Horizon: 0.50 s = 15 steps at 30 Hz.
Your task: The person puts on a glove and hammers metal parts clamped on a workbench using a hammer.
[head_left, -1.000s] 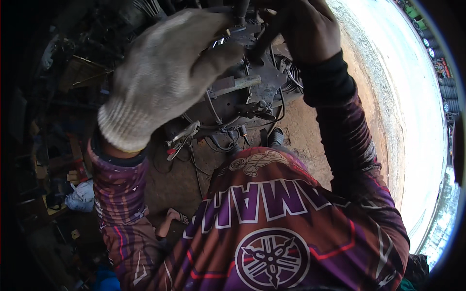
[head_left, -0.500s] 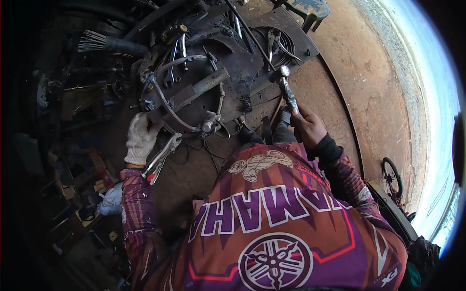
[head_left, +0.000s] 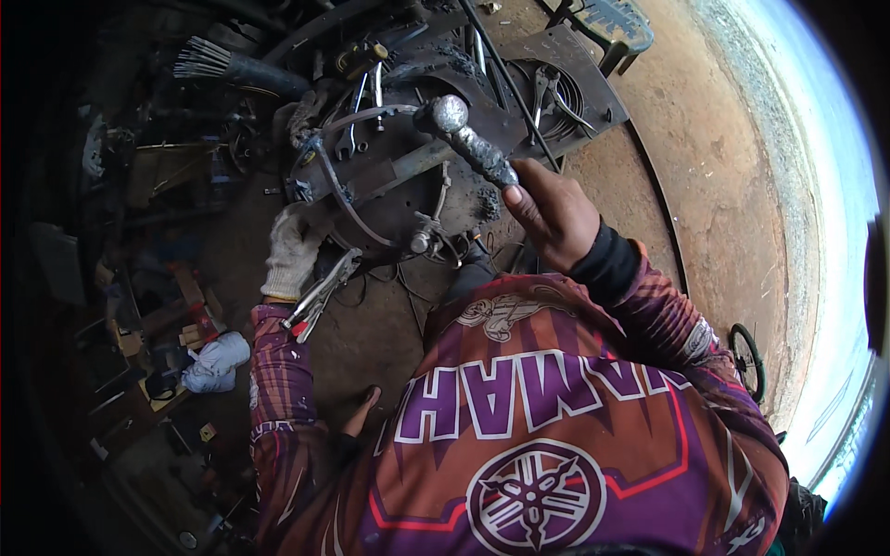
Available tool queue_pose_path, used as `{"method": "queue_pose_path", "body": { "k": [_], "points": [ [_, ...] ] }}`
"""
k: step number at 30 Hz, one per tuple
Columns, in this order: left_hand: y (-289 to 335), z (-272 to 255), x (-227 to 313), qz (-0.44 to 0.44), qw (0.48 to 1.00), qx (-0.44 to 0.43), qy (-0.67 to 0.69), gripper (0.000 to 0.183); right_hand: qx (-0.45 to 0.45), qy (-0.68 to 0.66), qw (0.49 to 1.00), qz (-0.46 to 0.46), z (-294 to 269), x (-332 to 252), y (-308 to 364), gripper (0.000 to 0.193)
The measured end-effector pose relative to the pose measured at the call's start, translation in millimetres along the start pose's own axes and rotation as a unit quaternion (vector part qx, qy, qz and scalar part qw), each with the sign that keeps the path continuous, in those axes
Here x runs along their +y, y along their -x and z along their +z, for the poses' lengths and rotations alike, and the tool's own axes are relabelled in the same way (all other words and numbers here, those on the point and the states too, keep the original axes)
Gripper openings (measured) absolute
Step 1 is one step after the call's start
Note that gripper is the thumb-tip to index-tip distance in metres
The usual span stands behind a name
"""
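My right hand [head_left: 556, 215] is wrapped around the handle of a hammer [head_left: 473, 148] with a rounded metal head. The hammer is raised above the work table, its head over the far side of a bent metal ring [head_left: 334, 181]. My left hand [head_left: 295, 250], in a pale knit glove, is closed at the near left end of a flat metal bar [head_left: 389, 174] lying across the ring; its fingertips are partly hidden. Beside that hand, locking pliers [head_left: 324, 292] sit at the near edge of the work. A small clamp-like fitting [head_left: 422, 241] is at the ring's near right.
Wrenches [head_left: 352, 130] lie behind the ring. Pliers [head_left: 545, 93] rest by a coil of wire on the dark metal table [head_left: 593, 69]. A wire brush [head_left: 232, 69] is at the far left, a plastic stool [head_left: 607, 28] at the back. Cluttered boxes and cloth [head_left: 218, 361] stand left.
My right hand has swung the hammer left and up, from beside the table to above the ring. My left hand stays at the bar. The whole view has shifted slightly.
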<state>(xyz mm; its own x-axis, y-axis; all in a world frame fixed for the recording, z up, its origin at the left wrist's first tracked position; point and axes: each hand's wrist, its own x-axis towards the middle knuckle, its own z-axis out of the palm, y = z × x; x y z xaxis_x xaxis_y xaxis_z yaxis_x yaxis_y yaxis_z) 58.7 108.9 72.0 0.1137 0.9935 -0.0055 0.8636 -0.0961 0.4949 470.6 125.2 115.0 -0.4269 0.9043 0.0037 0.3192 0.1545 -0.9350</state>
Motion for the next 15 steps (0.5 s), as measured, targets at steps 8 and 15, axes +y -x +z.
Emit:
{"method": "queue_pose_path", "body": {
  "k": [8, 15],
  "points": [
    [-4, 1, -6, 0.04, 0.998, 0.001, 0.051, 0.022, 0.005, 0.162, 0.984, 0.069, 44, 37, 1, 0.038],
    [-1, 0, -25, 0.068, 0.997, -0.005, 0.044, 0.024, 0.097, 0.086, 0.99, 0.059, 42, -34, -2, 0.042]
  ]
}}
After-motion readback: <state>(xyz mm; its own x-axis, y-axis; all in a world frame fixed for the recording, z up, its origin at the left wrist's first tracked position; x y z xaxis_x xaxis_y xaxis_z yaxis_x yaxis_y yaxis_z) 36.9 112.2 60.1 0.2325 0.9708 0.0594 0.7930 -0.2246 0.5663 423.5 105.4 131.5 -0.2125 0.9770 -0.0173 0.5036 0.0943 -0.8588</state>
